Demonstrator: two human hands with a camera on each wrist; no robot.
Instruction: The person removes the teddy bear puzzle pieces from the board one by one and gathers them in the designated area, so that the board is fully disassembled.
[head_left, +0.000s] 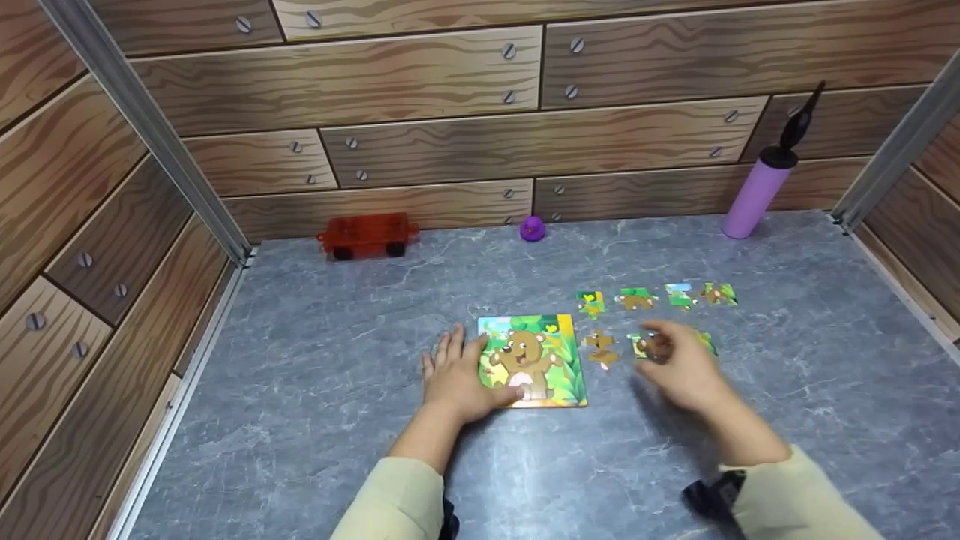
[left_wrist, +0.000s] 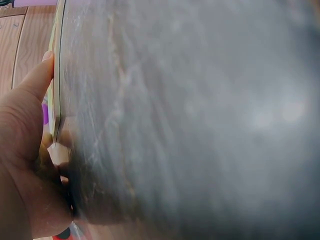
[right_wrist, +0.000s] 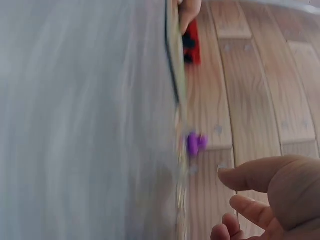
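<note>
A square puzzle board (head_left: 564, 379) with a cartoon bear picture lies flat on the table. My left hand (head_left: 459, 379) rests at its left side, fingers straight, thumb over the lower edge; the left wrist view shows the thumb (left_wrist: 37, 77) against the board's edge. Over the loose pieces to the right hovers my right hand (head_left: 686, 371). In the right wrist view, its thumb (right_wrist: 255, 172) and fingers stand apart with nothing between them. Below that hand lies a bear-face piece (head_left: 643, 346), and a green piece (head_left: 706, 343) is partly hidden by it. Brown pieces (head_left: 600, 349) lie beside the board.
Several more puzzle pieces (head_left: 636, 298) form a row behind. Along the back wall stand a red toy wagon (head_left: 367, 234), a small purple duck (head_left: 532, 229) and a purple hand pump (head_left: 756, 196). Wood-patterned walls (head_left: 435, 150) enclose the grey table (head_left: 337, 420).
</note>
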